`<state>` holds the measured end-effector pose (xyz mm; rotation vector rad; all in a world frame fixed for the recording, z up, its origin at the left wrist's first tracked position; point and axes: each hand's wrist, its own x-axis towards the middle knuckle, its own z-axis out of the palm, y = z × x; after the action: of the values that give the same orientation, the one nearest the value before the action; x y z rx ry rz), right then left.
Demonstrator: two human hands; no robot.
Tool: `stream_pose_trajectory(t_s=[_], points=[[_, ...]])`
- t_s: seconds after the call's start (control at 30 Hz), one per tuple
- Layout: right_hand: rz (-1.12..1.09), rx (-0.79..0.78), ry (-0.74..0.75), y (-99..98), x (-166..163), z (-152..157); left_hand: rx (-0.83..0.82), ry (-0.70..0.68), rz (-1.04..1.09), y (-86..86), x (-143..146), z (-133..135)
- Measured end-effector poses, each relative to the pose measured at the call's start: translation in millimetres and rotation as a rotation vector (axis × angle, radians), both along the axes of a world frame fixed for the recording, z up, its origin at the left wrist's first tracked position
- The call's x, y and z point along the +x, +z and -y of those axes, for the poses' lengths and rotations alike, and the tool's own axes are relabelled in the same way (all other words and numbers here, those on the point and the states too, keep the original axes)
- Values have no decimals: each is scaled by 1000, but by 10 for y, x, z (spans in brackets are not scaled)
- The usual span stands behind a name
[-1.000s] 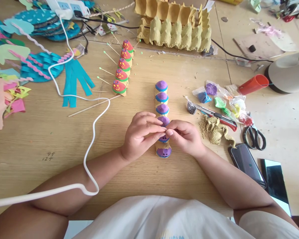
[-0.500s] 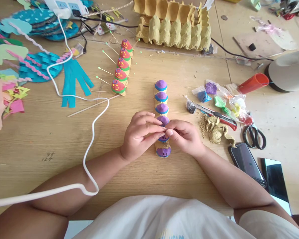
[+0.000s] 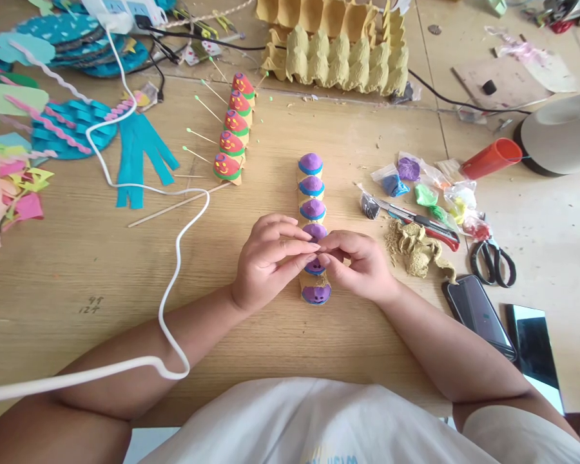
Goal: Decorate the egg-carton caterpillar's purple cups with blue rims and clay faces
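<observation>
An egg-carton strip [image 3: 312, 187] with several purple-and-blue clay-covered humps lies lengthwise before me. Small dark eyes and a mouth mark its nearest hump [image 3: 316, 294]. Over the strip's nearer half, my left hand [image 3: 269, 261] and my right hand [image 3: 355, 263] meet fingertip to fingertip. Both hands pinch with thumb and index finger; whatever lies between the tips is too small to make out. The left hand's other fingers are stretched loosely. Parts of the middle humps are hidden behind the fingers.
A red-and-green egg-carton caterpillar [image 3: 231, 143] with stick feelers stands at upper left. A white cable [image 3: 178, 258] crosses my left arm. To the right lie bagged clay [image 3: 395, 183], a utility knife [image 3: 423, 225], scissors [image 3: 493, 261] and a phone [image 3: 478, 316]. Egg cartons [image 3: 348, 61] sit behind.
My fingertips stay together over the strip, with only a slight shift of the fingers. The whole view has moved a little; the things on the table stay in place.
</observation>
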<state>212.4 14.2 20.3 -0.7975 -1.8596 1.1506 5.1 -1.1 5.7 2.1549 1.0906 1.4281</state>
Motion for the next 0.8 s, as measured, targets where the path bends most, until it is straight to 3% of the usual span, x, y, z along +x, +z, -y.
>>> stream_pose_trajectory(t_s=[0.8], points=[[24,-49,-45,18,14,1,32,14,-18,8,-8,-5]])
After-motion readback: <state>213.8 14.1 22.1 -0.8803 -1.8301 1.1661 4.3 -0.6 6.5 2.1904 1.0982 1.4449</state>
